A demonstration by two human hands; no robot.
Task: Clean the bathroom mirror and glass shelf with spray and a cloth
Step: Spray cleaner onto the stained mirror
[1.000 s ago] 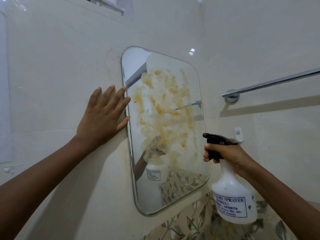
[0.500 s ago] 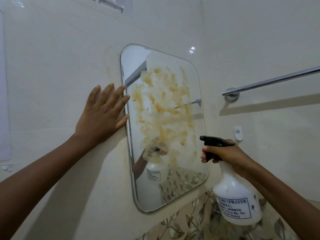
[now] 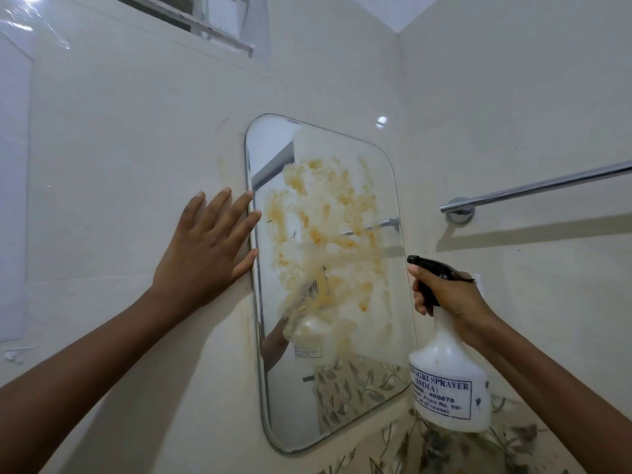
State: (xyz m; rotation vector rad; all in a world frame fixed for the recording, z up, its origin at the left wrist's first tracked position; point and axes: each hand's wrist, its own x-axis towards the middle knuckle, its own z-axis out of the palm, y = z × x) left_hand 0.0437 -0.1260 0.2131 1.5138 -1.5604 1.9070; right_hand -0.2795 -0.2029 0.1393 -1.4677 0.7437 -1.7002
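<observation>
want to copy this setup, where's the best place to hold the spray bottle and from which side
Grip the narrow neck of the spray bottle just under its black trigger head, coming from behind, as the right hand does. The neck is slim enough to wrap, the wide body hangs below, and the nozzle points at the stained mirror, leaving fingers on the trigger.

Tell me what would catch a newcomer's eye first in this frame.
The orange-brown smears across the upper and middle part of the wall mirror stand out first. At the mirror's right edge, the right hand holds a white spray bottle with its black nozzle pointed at the glass. The left hand lies flat on the tiled wall, fingers at the mirror's left edge.
</observation>
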